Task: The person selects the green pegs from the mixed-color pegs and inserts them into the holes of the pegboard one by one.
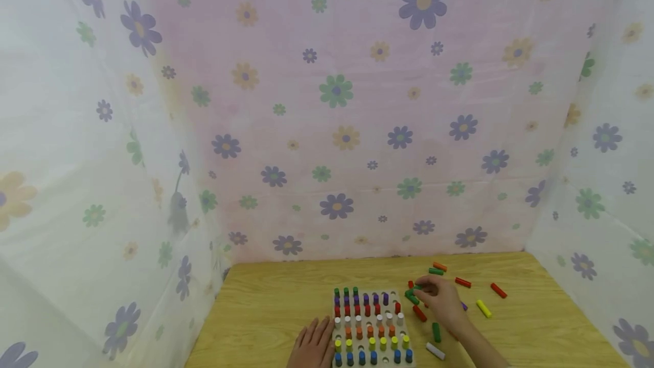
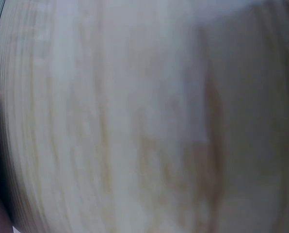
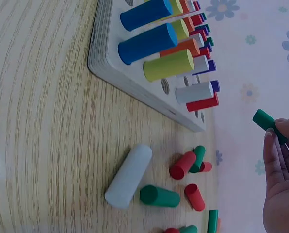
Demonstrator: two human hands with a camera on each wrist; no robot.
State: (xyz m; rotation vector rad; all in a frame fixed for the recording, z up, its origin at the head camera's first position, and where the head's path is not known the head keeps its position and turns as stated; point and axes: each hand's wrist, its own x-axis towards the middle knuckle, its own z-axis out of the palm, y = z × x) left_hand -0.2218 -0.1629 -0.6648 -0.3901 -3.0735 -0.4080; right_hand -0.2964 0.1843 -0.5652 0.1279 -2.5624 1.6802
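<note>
My right hand (image 1: 441, 302) pinches a green peg (image 3: 264, 120) between thumb and fingertips, raised at the right of the pegboard (image 3: 113, 80). The pale, round-cornered board holds upright pegs in rows of green, purple, red, white, orange, yellow and blue, with several bare holes. Its back row has three green pegs (image 1: 346, 291) at the left. Resting against the board's left edge is my left hand (image 1: 314, 345), fingers extended and holding nothing. Below my right hand lie a red peg (image 1: 419, 313), a green peg (image 1: 436, 332) and a white peg (image 1: 435, 351).
More loose pegs are scattered on the wooden table (image 1: 265, 300) to the right, among them a yellow peg (image 1: 483, 308), a red peg (image 1: 498, 290) and an orange peg (image 1: 440, 266). Flower-printed sheeting (image 1: 286, 203) encloses the table's back and sides. Blurred wood grain fills the left wrist view.
</note>
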